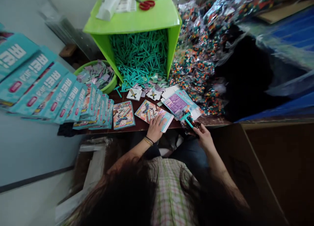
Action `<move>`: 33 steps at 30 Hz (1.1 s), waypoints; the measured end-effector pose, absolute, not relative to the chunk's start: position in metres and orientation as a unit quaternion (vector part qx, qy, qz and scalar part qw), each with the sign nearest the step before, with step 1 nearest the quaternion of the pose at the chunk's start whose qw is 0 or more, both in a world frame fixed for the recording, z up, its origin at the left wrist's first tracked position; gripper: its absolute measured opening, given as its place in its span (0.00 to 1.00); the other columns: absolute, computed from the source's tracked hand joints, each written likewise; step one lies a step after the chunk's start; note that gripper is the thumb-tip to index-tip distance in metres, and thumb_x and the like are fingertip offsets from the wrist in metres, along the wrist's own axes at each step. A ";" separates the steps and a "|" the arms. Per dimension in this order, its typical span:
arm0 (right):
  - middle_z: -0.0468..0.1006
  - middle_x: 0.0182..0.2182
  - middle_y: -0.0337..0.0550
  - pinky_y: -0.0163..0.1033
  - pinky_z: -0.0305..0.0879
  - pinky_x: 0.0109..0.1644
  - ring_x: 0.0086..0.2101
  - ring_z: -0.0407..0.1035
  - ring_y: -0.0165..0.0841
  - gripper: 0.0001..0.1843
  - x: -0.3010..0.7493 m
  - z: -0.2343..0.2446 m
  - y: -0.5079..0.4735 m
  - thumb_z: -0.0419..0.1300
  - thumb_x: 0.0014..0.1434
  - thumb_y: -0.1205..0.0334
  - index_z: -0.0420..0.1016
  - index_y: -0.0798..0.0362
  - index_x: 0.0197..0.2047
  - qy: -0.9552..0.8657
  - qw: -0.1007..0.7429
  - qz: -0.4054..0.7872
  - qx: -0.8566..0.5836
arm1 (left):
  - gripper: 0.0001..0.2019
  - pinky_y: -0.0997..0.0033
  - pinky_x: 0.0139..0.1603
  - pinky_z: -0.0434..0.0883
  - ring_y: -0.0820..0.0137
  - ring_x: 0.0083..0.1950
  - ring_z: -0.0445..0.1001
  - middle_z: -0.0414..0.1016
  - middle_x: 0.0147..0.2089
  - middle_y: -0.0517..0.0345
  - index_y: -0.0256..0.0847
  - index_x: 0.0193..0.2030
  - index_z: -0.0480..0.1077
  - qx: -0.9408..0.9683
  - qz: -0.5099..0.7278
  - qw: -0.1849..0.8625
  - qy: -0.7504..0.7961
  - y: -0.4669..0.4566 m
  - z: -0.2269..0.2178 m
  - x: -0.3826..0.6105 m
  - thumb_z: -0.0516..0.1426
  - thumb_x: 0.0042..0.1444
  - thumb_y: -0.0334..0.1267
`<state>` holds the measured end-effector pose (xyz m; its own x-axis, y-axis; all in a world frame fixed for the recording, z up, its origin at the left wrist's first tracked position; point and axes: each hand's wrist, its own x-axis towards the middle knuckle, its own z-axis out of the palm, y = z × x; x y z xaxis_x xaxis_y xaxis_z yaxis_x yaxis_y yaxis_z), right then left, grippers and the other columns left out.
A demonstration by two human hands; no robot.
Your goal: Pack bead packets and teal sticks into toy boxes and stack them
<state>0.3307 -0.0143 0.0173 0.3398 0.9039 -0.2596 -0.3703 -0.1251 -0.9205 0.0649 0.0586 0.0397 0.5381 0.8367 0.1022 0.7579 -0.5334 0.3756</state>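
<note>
My left hand (pixel 155 127) holds a small printed box (pixel 149 112) at the table's front edge, its fingers over the pale blue end. Between the fingers of my right hand (pixel 204 136) are a teal T-shaped plastic stick (pixel 187 120) and a clear bag of dark small pieces (pixel 196 124). Right behind them lies a flat box with a purple panel (pixel 177 105). To the left of the held box, another printed box (pixel 123 115) lies face up. Two white cards with sword pictures (pixel 133 94) lie behind the boxes.
A green bin (pixel 133 25) on its side spills teal sticks (pixel 142 56); red scissors (pixel 146 5) lie on top. A green basin (pixel 111 84) holds small packets. Teal boxes (pixel 49 85) line the left. Bags of colourful beads (pixel 193 62) pile up right, beside a blue crate (pixel 291 26).
</note>
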 end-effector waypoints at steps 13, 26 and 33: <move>0.83 0.49 0.42 0.34 0.78 0.35 0.42 0.77 0.37 0.31 0.255 0.041 0.024 0.77 0.44 0.51 0.81 0.48 0.52 -0.292 0.538 0.691 -0.384 | 0.31 0.56 0.63 0.73 0.59 0.57 0.79 0.82 0.53 0.43 0.39 0.54 0.79 0.655 0.541 0.214 0.482 0.073 0.078 0.051 0.46 0.71 0.62; 0.84 0.45 0.46 0.42 0.81 0.31 0.39 0.78 0.41 0.33 0.296 0.052 0.044 0.71 0.54 0.52 0.77 0.50 0.62 -0.434 0.482 0.568 -0.508 | 0.28 0.52 0.64 0.67 0.57 0.61 0.74 0.80 0.57 0.43 0.42 0.61 0.78 0.826 0.386 0.105 0.398 0.043 0.041 0.095 0.44 0.74 0.55; 0.75 0.57 0.57 0.55 0.71 0.60 0.56 0.71 0.45 0.28 0.265 0.080 0.051 0.61 0.67 0.48 0.70 0.51 0.66 -0.591 0.498 0.224 -0.594 | 0.29 0.51 0.63 0.71 0.59 0.56 0.78 0.82 0.53 0.45 0.43 0.56 0.80 0.757 0.472 0.188 0.411 0.065 0.069 0.091 0.44 0.74 0.57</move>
<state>0.2653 0.0509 0.0798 0.2014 0.9249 0.3226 0.4799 0.1940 -0.8556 0.0912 0.0646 0.0687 0.2165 0.7993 0.5606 0.4445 -0.5920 0.6723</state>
